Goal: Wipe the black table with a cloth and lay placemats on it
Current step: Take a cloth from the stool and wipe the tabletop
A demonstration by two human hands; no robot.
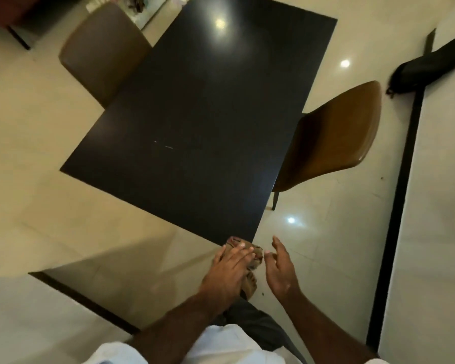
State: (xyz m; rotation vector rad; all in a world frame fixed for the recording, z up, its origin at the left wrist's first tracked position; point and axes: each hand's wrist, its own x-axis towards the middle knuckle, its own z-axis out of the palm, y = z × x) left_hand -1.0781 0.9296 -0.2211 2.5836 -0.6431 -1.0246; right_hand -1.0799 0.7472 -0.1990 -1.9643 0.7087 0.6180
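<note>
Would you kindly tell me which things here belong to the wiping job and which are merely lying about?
Job: black table, cloth under the left hand, right hand open beside it. No placemats in view.
Lying about: grey-brown chair, tan chair, long black bag at the right.

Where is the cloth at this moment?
In the head view, the cloth lies at the black table's near corner, under the left hand, with the right hand just to its right.

Black rectangular table (195, 114) — glossy top, light glare near far end. Brown patterned cloth (256, 254) at near corner, mostly past edge. Table stands on pale tiled floor (24, 127) — grey-brown chair (103, 48) at one long side, tan chair (336, 135) at other.
</note>
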